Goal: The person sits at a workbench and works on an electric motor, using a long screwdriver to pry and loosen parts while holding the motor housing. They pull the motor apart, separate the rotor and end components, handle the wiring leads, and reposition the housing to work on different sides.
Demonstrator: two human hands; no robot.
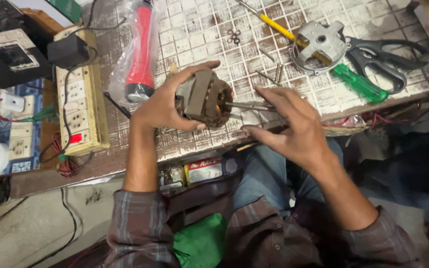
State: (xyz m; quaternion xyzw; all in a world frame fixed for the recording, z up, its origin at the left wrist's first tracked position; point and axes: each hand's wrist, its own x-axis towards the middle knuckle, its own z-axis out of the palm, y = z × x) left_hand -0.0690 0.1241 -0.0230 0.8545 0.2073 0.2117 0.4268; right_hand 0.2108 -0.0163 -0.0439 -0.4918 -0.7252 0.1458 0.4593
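A person seated at a workbench [194,30] holds a small electric motor core [204,99] above the bench's front edge, its grey metal stack and copper windings turned toward the camera, apparently so the end face can be seen and reached. The left hand [167,101] is wrapped around the core from the far side, thumb below and fingers curled over the top, clamped firmly on it. The right hand [286,124] is loosely cupped, fingers partly spread; its fingertips pinch a long thin metal rod [249,106] whose tip meets the core's face. Whether the rod is a bolt or the shaft of a tool cannot be told, since the hand covers its near end.

Behind the hands, laid out within easy reach on the checked bench top, are 3 loose long screws [272,73], a cluster of small nuts [233,36], a round metal end cover [320,45], a yellow-handled screwdriver [274,26] passing under it, a green-handled screwdriver [359,83] and black-handled scissors [386,62]. A red torch in a clear plastic bag [140,49] lies to the left, beside a cream-coloured switch and socket board [81,99] with a black adapter [66,51] plugged in at its top. The person wears a checked shirt and jeans, with a green cloth [202,243] in the lap.
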